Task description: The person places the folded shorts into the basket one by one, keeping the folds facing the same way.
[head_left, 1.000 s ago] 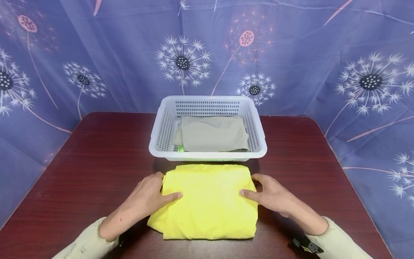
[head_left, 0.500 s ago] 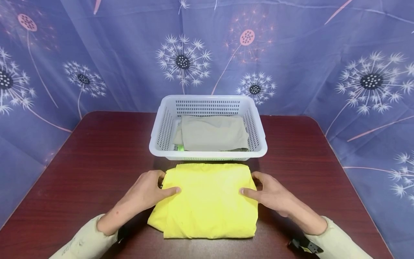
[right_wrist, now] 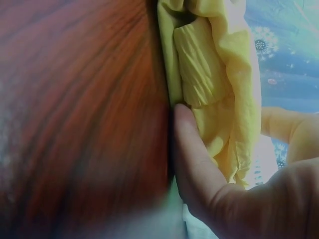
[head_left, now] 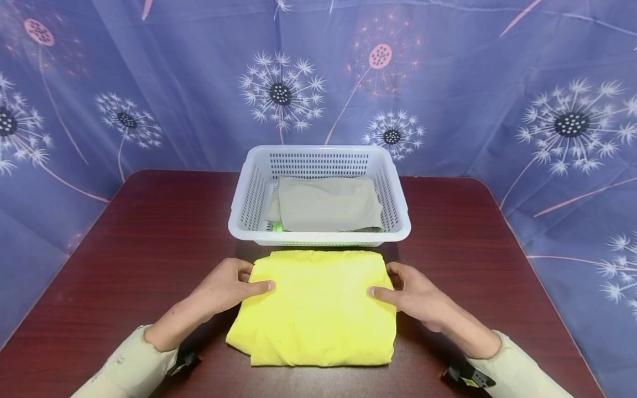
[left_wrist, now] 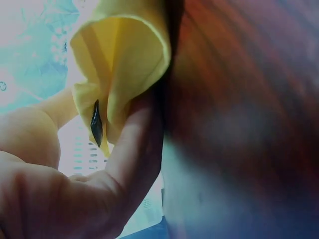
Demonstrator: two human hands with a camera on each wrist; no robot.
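A folded yellow garment (head_left: 318, 309) lies on the table in front of the basket, its left edge slanting outward near the bottom. My left hand (head_left: 224, 284) holds its left side, thumb on top and fingers around the edge. In the left wrist view a rounded fold of the garment (left_wrist: 119, 55) gapes above the fingers, with a small dark piece on it. My right hand (head_left: 418, 296) grips the right side likewise, thumb on top. The right wrist view shows the layered edge of the garment (right_wrist: 204, 64) and a finger low beside it, close to the tabletop.
Just behind the garment stands a white perforated plastic basket (head_left: 318, 236). Inside it lies a folded grey cloth (head_left: 328, 204), with a bit of bright green (head_left: 277, 227) beside it. The dark red wooden table (head_left: 149, 232) meets a blue dandelion-print curtain (head_left: 199, 83).
My left hand has shifted slightly up along the garment's left side, its thumb sliding a little outward. The right hand and the garment stay almost where they were.
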